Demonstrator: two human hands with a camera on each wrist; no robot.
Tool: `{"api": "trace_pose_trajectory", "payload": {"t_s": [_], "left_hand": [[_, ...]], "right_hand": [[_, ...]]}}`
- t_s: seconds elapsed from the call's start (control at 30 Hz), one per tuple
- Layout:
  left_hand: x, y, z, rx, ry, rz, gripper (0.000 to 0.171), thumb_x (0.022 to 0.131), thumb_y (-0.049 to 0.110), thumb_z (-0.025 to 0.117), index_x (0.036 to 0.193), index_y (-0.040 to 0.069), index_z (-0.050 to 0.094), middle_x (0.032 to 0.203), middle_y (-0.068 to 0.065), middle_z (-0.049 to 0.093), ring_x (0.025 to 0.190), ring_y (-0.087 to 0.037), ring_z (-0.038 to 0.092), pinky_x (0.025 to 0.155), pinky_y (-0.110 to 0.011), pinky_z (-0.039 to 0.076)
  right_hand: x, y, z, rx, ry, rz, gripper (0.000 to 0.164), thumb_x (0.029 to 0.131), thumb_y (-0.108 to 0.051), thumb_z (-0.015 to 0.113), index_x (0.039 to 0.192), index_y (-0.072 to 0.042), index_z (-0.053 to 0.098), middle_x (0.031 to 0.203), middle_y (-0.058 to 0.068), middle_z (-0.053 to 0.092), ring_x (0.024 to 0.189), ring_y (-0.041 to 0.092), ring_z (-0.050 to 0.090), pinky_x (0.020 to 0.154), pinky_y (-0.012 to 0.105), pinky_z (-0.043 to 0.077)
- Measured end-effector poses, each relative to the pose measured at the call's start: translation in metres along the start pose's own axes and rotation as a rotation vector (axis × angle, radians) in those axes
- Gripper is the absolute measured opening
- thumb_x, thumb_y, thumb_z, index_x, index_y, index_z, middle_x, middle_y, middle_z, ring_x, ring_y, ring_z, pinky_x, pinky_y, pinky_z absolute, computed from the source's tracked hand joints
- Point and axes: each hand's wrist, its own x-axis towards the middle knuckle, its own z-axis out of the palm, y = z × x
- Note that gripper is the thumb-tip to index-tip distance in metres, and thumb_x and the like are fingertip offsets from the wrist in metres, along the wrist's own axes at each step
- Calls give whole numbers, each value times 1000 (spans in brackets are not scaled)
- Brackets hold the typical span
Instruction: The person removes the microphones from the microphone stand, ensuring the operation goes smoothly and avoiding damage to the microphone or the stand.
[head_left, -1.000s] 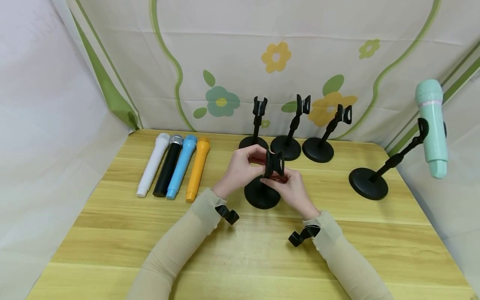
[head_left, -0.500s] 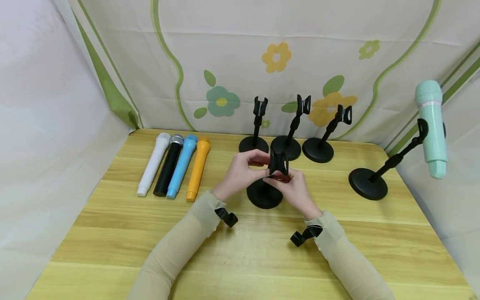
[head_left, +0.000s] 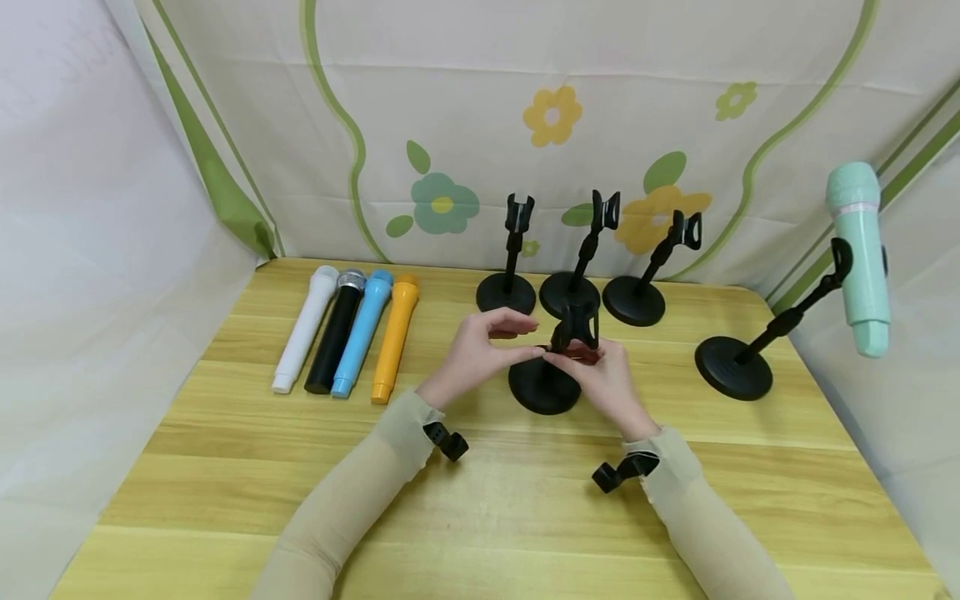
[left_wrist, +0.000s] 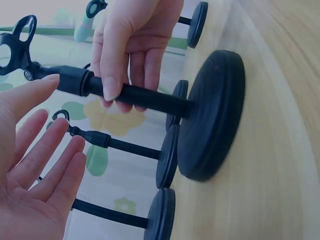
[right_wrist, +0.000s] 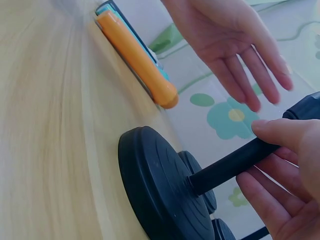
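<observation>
A black desktop microphone stand (head_left: 543, 393) with a round base and a forked clip (head_left: 583, 323) is between the hands in the head view. My right hand (head_left: 606, 379) pinches its pole (right_wrist: 227, 167), thumb on one side and fingers on the other. In the left wrist view the base (left_wrist: 212, 120) appears close to the tabletop. My left hand (head_left: 480, 350) is beside the stand with its fingers spread and relaxed. Its thumb tip is right at the collar (left_wrist: 72, 80) below the clip, while the other fingers stay apart from the pole.
Three similar stands (head_left: 572, 292) line the back of the table. At right, another stand (head_left: 735, 367) holds a mint-green microphone (head_left: 862, 258). White (head_left: 306, 329), black (head_left: 335, 333), blue (head_left: 363, 333) and orange (head_left: 395, 337) microphones lie side by side at left. A patterned curtain (head_left: 480, 100) hangs behind.
The stand has shifted right in the head view, along with my right hand. My left hand's fingers have spread and come away from the clip area.
</observation>
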Motion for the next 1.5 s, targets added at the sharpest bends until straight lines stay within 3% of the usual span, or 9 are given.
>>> {"api": "trace_pose_trajectory", "payload": {"t_s": [0.23, 0.37, 0.5, 0.7, 0.87, 1.17, 1.37, 1.5], "left_hand": [[-8, -11, -7, 32, -2, -39, 31, 85, 20, 86, 114, 14, 74, 115, 1, 72, 108, -20, 67, 96, -43, 54], [-14, -16, -14, 49, -9, -64, 31, 86, 20, 86, 114, 14, 74, 117, -1, 72, 109, -18, 66, 98, -46, 53], [-19, -18, -20, 74, -13, -81, 33, 86, 20, 85, 116, 13, 74, 118, -4, 72, 108, -13, 65, 98, -40, 53], [-25, -19, -24, 101, -11, -109, 34, 86, 26, 86, 116, 16, 74, 117, 2, 72, 109, -13, 65, 97, -37, 53], [-28, -21, -26, 103, -13, -122, 36, 85, 26, 86, 117, 15, 73, 117, 4, 71, 110, -15, 65, 97, -39, 53], [-32, -22, -26, 117, -30, -132, 35, 86, 27, 86, 117, 18, 74, 116, 7, 70, 109, -14, 64, 97, -39, 53], [-34, -22, -26, 117, -38, -134, 36, 86, 29, 86, 118, 18, 73, 117, 6, 70, 110, -14, 64, 98, -37, 53], [-35, -22, -26, 115, -42, -123, 37, 86, 28, 86, 119, 17, 73, 119, 1, 70, 111, -14, 64, 98, -36, 52]], "right_hand": [[-2, 3, -12, 6, 22, 68, 24, 88, -29, 83, 98, -8, 78, 98, 4, 76, 94, 16, 72, 88, 23, 55], [-6, -16, -20, -7, 25, 115, 21, 91, -20, 81, 100, -1, 78, 100, 10, 76, 95, 17, 72, 88, 21, 53], [-9, -31, -28, -20, 45, 135, 18, 92, -13, 79, 101, 2, 77, 102, 14, 75, 95, 17, 71, 88, 21, 53], [-11, -28, -41, -6, 93, 156, 20, 92, -14, 80, 100, 3, 75, 102, 11, 76, 94, 12, 71, 86, 19, 53], [-9, -22, -54, -3, 154, 118, 25, 91, -11, 79, 107, 7, 74, 106, 15, 75, 94, 8, 71, 85, 16, 53], [-6, -13, -77, -102, 268, 60, 22, 90, -9, 80, 104, 7, 75, 103, 18, 75, 89, 6, 71, 80, 13, 52], [-3, -4, -95, -101, 330, 106, 26, 91, -13, 80, 108, 6, 76, 102, 13, 76, 88, 4, 71, 80, 13, 53], [3, 15, -110, -122, 386, 168, 30, 91, -20, 80, 111, 1, 77, 101, 6, 76, 89, 4, 70, 81, 13, 52]]}}
